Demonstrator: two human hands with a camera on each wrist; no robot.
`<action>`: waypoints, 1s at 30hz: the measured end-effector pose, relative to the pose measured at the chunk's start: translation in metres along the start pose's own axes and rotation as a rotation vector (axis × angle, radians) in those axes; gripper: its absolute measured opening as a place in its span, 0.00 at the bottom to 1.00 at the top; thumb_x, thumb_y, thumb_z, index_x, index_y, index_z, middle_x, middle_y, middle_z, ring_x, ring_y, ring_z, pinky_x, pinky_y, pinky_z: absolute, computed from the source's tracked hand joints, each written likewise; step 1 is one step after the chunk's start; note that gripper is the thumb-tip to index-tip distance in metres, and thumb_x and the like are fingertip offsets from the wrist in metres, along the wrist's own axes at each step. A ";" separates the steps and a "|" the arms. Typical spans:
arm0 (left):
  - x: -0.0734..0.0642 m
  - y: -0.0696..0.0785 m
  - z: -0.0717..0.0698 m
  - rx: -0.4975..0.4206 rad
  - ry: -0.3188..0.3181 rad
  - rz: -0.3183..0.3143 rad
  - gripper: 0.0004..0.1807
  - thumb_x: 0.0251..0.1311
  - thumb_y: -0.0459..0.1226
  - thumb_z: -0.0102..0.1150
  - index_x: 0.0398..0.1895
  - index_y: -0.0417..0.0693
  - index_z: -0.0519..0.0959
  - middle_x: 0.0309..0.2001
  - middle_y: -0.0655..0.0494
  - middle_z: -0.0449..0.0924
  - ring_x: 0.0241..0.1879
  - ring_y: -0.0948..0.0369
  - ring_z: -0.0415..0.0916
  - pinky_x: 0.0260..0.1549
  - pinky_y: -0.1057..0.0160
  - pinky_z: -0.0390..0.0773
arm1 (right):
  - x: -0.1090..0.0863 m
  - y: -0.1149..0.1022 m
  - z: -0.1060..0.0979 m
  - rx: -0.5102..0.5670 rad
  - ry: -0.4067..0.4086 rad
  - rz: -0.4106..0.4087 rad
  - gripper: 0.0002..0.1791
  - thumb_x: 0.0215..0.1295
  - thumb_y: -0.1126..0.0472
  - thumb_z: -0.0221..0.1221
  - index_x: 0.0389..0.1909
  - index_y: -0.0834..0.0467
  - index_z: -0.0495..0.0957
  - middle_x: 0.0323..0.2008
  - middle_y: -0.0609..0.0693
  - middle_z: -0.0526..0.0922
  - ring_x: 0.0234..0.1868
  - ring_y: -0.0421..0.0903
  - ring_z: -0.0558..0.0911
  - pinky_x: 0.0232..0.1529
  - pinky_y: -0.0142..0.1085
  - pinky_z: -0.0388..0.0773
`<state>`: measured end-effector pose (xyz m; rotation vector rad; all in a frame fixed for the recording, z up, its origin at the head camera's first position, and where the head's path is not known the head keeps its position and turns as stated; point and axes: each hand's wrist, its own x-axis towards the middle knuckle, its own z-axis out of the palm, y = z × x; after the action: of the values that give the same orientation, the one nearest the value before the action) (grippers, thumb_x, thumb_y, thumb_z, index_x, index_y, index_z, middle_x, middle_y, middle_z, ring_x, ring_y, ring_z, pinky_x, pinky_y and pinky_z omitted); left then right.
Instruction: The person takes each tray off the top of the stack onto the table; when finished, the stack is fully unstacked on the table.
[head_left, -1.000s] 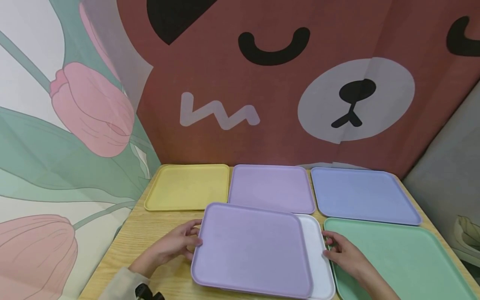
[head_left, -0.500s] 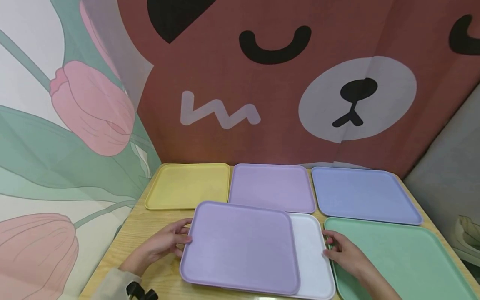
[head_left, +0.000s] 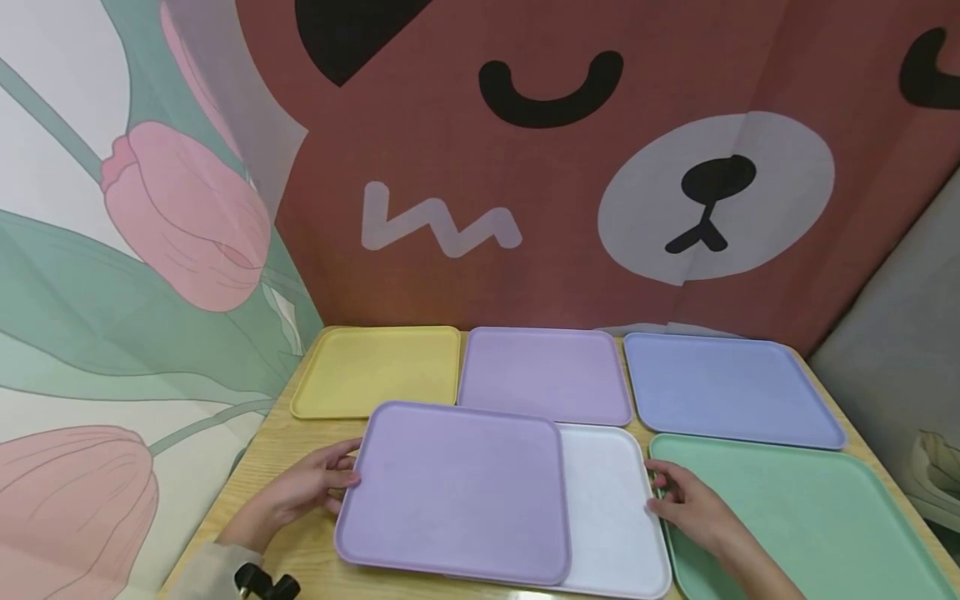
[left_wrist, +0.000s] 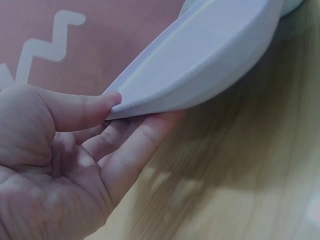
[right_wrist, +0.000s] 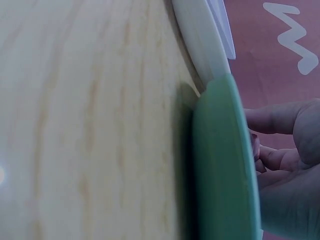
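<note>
My left hand (head_left: pixel 303 487) pinches the left edge of a lavender rectangular tray (head_left: pixel 453 492), thumb on top and fingers underneath. In the left wrist view this tray (left_wrist: pixel 200 55) is tilted and held above the wooden table. Below it lies a white tray (head_left: pixel 611 508), its left part hidden by the lavender one. My right hand (head_left: pixel 690 504) holds the white tray's right rim with thumb and fingertips. The hand lies over the left side of a green tray (head_left: pixel 802 517). In the right wrist view the green tray (right_wrist: pixel 225 160) hides part of the fingers.
Along the back of the wooden table (head_left: pixel 300 433) lie a yellow tray (head_left: pixel 378 375), another lavender tray (head_left: pixel 543 375) and a blue tray (head_left: pixel 727 392). A printed bear curtain (head_left: pixel 435 167) hangs right behind them. Bare wood shows at the left.
The held lavender tray has slid left with my left hand, uncovering more of the white tray. My right hand has stayed at the white tray's rim.
</note>
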<state>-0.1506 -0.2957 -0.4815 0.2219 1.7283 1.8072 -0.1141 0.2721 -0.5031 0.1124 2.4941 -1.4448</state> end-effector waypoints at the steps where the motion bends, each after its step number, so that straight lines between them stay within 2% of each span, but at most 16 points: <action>1: -0.001 -0.001 -0.002 -0.004 0.005 -0.001 0.43 0.72 0.29 0.52 0.78 0.27 0.37 0.54 0.49 0.80 0.48 0.51 0.83 0.43 0.47 0.86 | 0.000 0.000 0.000 0.004 0.002 0.006 0.35 0.62 0.70 0.63 0.70 0.69 0.64 0.47 0.55 0.71 0.35 0.41 0.72 0.31 0.31 0.75; 11: -0.010 -0.008 -0.017 -0.005 0.072 -0.039 0.42 0.73 0.31 0.52 0.78 0.28 0.37 0.54 0.51 0.80 0.48 0.51 0.83 0.43 0.48 0.86 | 0.002 0.002 0.000 -0.006 0.002 -0.015 0.36 0.62 0.71 0.64 0.71 0.70 0.63 0.47 0.56 0.71 0.36 0.41 0.71 0.32 0.30 0.75; 17: -0.018 -0.008 -0.026 0.013 0.091 -0.047 0.42 0.73 0.31 0.52 0.78 0.28 0.37 0.53 0.52 0.80 0.47 0.53 0.83 0.42 0.50 0.86 | 0.002 0.002 0.000 -0.021 0.002 -0.015 0.35 0.62 0.71 0.64 0.70 0.70 0.64 0.47 0.55 0.70 0.36 0.41 0.71 0.32 0.30 0.74; 23: -0.028 -0.009 -0.040 0.045 0.112 -0.053 0.42 0.74 0.32 0.50 0.77 0.27 0.37 0.51 0.54 0.79 0.46 0.54 0.83 0.41 0.51 0.86 | 0.002 0.002 0.000 -0.023 0.000 -0.024 0.35 0.62 0.72 0.63 0.70 0.70 0.64 0.47 0.56 0.70 0.37 0.42 0.71 0.33 0.30 0.74; 30: -0.045 -0.010 -0.055 0.032 0.108 -0.063 0.43 0.75 0.32 0.50 0.77 0.27 0.34 0.54 0.55 0.80 0.48 0.52 0.83 0.43 0.47 0.85 | 0.001 0.000 0.000 -0.032 -0.003 -0.030 0.35 0.63 0.72 0.63 0.70 0.71 0.63 0.47 0.56 0.70 0.36 0.41 0.70 0.32 0.30 0.73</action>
<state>-0.1410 -0.3667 -0.4847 0.0830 1.8194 1.7751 -0.1152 0.2720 -0.5037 0.0668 2.5255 -1.4155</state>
